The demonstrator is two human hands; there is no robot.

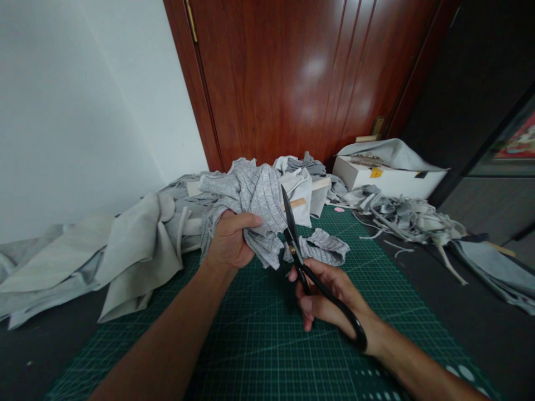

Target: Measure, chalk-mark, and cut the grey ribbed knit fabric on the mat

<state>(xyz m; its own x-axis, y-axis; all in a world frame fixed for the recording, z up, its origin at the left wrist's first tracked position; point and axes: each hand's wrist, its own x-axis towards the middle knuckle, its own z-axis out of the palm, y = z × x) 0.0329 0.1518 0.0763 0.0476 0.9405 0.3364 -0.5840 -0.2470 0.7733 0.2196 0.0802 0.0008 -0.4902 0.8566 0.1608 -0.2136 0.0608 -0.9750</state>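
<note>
My left hand [232, 239] grips a bunched grey ribbed knit fabric [254, 192] above the mat, thumb on top. My right hand [330, 295] is closed around the black handles of a pair of scissors [292, 250]. The scissors point up and away, their blades at the fabric's right edge. How far the blades are apart is hard to see. Just behind the scissors, a cut-off strip of the same grey knit [326, 247] lies on the green cutting mat [267, 345].
Pale grey cloth pieces [137, 239] are heaped on the left. More folded fabric [307, 167] lies at the back before a wooden door [284, 83]. On the right are a white box [393, 177], a tangle of scraps [409, 217] and grey cloth strips [497, 267].
</note>
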